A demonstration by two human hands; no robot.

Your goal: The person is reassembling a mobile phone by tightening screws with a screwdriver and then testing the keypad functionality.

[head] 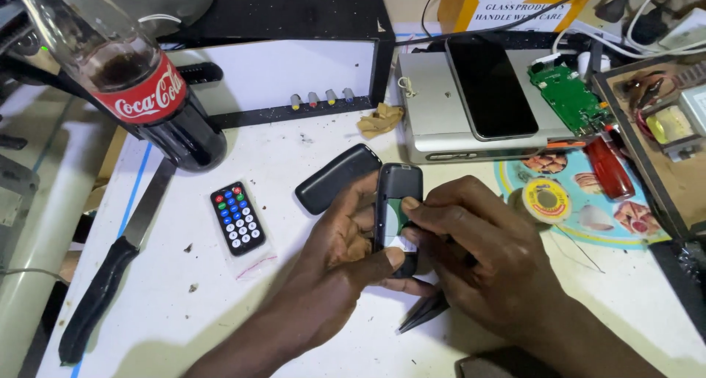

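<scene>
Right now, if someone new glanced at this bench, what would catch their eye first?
Probably the two hands at centre: the left hand and right hand together grip a small dark device with its green board showing. Next, the tilted dark soda bottle with a red label at upper left, and the black phone lying on a silver box at upper right.

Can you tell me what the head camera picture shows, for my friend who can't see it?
A person's left hand and right hand together hold a small dark device with its green circuit board showing, over a white table. Nearby lie a small remote control, a black cover, a knife and a cola bottle.
</scene>
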